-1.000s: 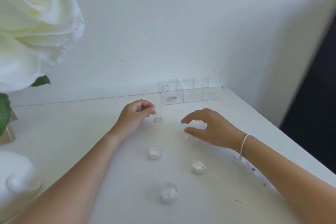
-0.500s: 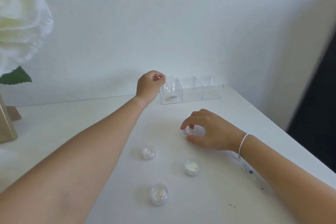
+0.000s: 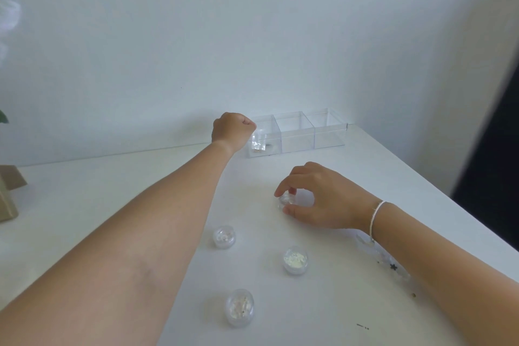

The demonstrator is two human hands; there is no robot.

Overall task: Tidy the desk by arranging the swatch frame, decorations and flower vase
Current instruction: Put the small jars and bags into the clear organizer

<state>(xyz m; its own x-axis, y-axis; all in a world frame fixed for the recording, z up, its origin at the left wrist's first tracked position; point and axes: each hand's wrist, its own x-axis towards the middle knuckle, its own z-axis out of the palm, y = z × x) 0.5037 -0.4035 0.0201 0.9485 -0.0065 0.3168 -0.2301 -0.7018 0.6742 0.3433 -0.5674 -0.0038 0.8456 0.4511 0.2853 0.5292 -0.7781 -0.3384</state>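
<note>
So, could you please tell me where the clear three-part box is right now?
The clear box stands at the desk's far right corner against the wall, with the left hand at its left compartment.

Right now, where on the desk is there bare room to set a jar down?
Bare desk lies left of the left forearm, and between the organizer and the right hand. The organizer's middle and right bins look empty. It is crowded near the front: three jars sit between the arms, a fourth under the right hand.
</note>
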